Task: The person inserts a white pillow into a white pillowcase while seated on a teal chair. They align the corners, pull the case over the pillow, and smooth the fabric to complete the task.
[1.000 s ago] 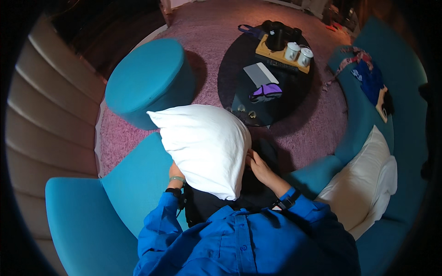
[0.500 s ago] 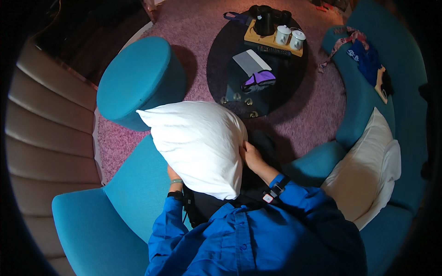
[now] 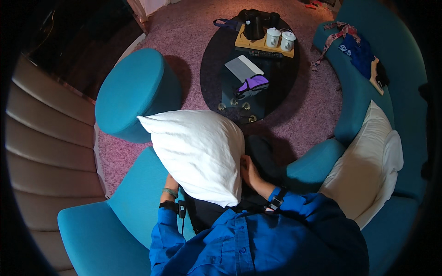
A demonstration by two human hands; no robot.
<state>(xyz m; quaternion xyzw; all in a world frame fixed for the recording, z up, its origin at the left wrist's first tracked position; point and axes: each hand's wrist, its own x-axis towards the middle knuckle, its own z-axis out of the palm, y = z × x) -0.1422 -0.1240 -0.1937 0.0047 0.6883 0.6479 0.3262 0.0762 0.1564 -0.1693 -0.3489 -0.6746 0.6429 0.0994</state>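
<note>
While I sit on the teal sofa (image 3: 138, 193), my left hand (image 3: 171, 180) is under the lower left edge of the white pillow (image 3: 198, 154), mostly hidden, so I can't tell its grip. My right hand (image 3: 250, 171) presses flat against the pillow's right edge, fingers together. Pillow stands tilted between both hands, over my lap. Beyond it: round teal ottoman (image 3: 133, 92) up-left of my left hand, dark round bench (image 3: 216, 87) ahead, second pillow (image 3: 363, 175) well right of my right hand.
</note>
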